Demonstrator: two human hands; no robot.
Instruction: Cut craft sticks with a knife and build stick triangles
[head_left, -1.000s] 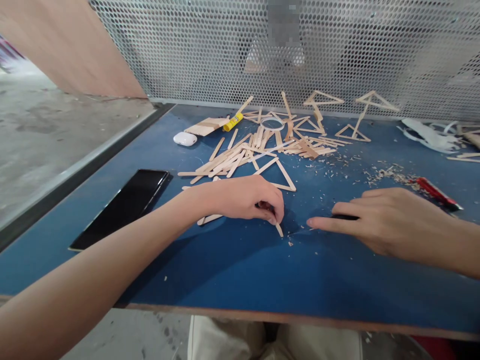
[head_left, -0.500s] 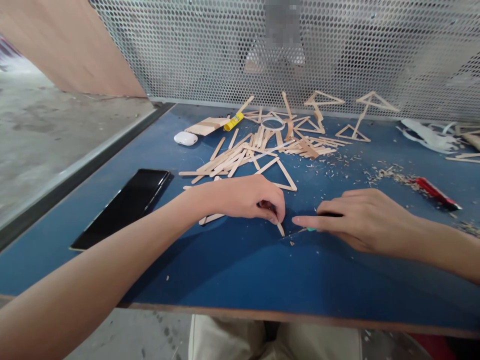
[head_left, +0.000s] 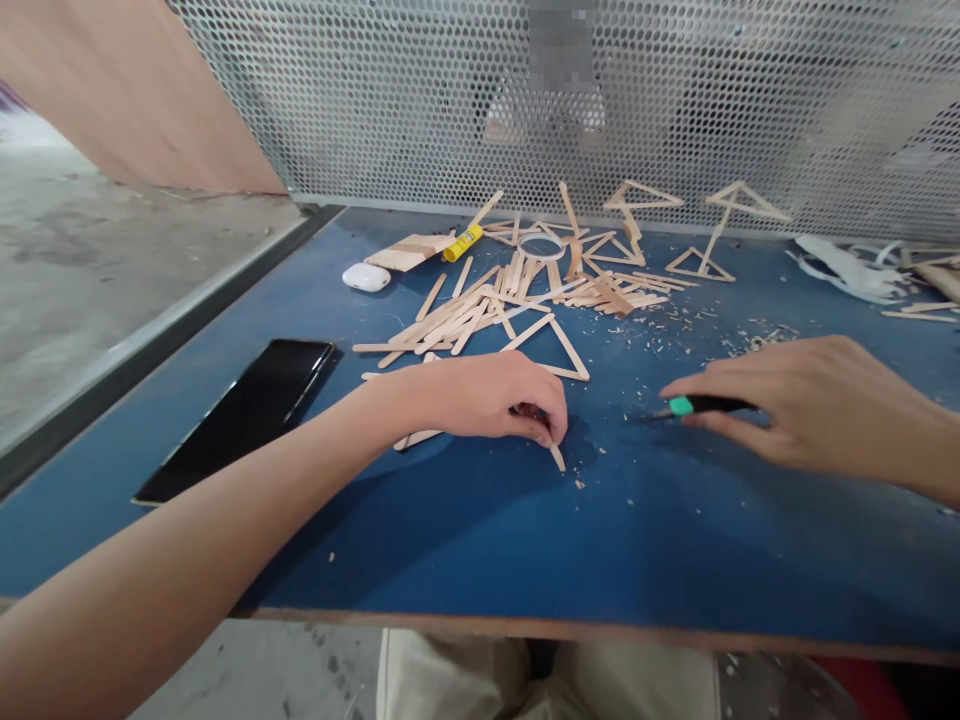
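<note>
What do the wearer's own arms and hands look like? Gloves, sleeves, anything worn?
Left hand and right hand: each grip ungloved, no rings in sight. Left forearm bare, no sleeve or watch visible. Right arm leaves frame near the wrist, so sleeve can't be told. Pale beige trousers below.

You seem to be in a workshop: blue bench (head_left: pixel 480 560), far metal screen (head_left: pixel 375 100), wood shavings (head_left: pixel 765 335), bare grey floor (head_left: pixel 165 250) at left.
</note>
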